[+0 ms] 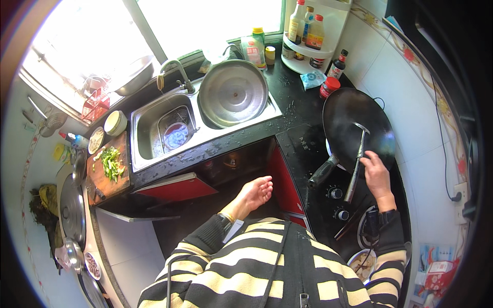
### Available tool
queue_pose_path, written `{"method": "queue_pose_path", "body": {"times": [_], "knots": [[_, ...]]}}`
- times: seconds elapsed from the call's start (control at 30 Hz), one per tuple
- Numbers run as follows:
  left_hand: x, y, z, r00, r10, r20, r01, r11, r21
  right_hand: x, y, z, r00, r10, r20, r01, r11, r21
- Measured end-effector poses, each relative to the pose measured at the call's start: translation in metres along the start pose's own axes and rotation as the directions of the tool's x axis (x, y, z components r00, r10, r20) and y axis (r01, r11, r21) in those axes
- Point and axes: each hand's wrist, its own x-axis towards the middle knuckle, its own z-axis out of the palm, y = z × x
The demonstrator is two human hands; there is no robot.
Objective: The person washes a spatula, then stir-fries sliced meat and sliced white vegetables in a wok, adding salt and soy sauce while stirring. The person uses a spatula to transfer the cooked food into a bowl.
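My right hand (376, 176) is over the near right side of a black wok (342, 115) on the stove. Its fingertips are right beside the shaft of a metal wok spatula (361, 148); whether they touch it I cannot tell. The spatula's head lies inside the wok, and its dark handle extends over the near rim toward me. A black wok handle (324, 171) points to the lower left. My left hand (255, 193) hangs in front of my body, palm partly up, fingers loosely curled and holding nothing.
Chopped greens (111, 163) lie on a wooden cutting board (96, 184) left of the sink (144, 134). A large round metal lid (231, 92) covers part of the sink. Below the counter, a red cabinet door (177, 187) stands ajar. A bowl of food (364, 263) sits near my right forearm.
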Motion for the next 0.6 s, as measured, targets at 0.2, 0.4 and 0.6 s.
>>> {"method": "queue_pose_path", "body": {"times": [0.2, 0.4, 0.6], "knots": [[-0.012, 0.074, -0.032, 0.967, 0.241, -0.085, -0.243, 0.970, -0.014, 0.010, -0.059, -0.042, 0.956, 0.139, -0.258, -0.055, 0.950, 0.307], [-0.020, 0.176, -0.039, 0.880, 0.451, -0.151, -0.461, 0.887, -0.033, 0.020, -0.133, -0.033, 0.963, 0.177, -0.206, -0.052, 0.865, 0.498], [-0.019, 0.296, -0.051, 0.759, 0.614, -0.216, -0.649, 0.738, -0.185, 0.052, -0.185, -0.010, 0.956, 0.280, -0.083, -0.139, 0.686, 0.714]]}}
